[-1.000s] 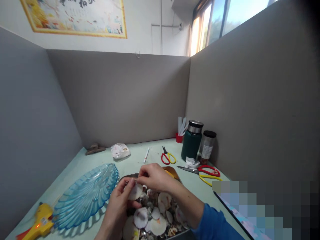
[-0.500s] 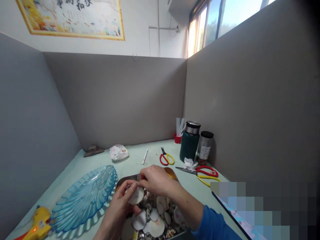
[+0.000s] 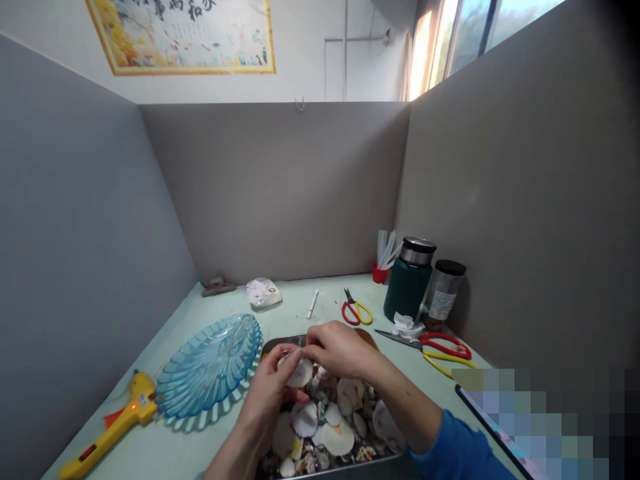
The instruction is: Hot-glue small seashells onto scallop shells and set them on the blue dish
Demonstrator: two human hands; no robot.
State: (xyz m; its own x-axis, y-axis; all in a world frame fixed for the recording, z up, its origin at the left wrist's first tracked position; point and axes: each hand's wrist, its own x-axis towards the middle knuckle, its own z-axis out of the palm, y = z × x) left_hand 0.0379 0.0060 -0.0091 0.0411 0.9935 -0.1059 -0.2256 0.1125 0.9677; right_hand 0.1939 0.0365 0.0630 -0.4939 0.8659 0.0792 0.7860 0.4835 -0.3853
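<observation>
A pale scallop shell [image 3: 301, 375] is held between the thumb and fingers of my left hand [image 3: 267, 393]. My right hand [image 3: 337, 347] is pinched at the shell's upper edge, its fingertips meeting the left thumb; whatever is between them is too small to make out. Both hands are above a metal tray [image 3: 345, 466] filled with shells. Among these are a broad cream shell [image 3: 338, 438], a whitish ribbed shell [image 3: 305, 419] and a small spiral shell [image 3: 365, 454]. My forearms hide parts of the tray.
Left of the tray lie a blue fluted glass dish [image 3: 200, 373] and a yellow glue gun [image 3: 113, 433] with a lit light. Beyond are a white packet [image 3: 263, 293], a marker [image 3: 313, 305] and small scissors [image 3: 357, 312]. Larger scissors [image 3: 445, 347], a green flask [image 3: 409, 283] and a jar [image 3: 443, 297] stand right.
The view has swung left, so everything appears further right and more of the glue gun shows. Both hands keep nearly the same pose at the shell.
</observation>
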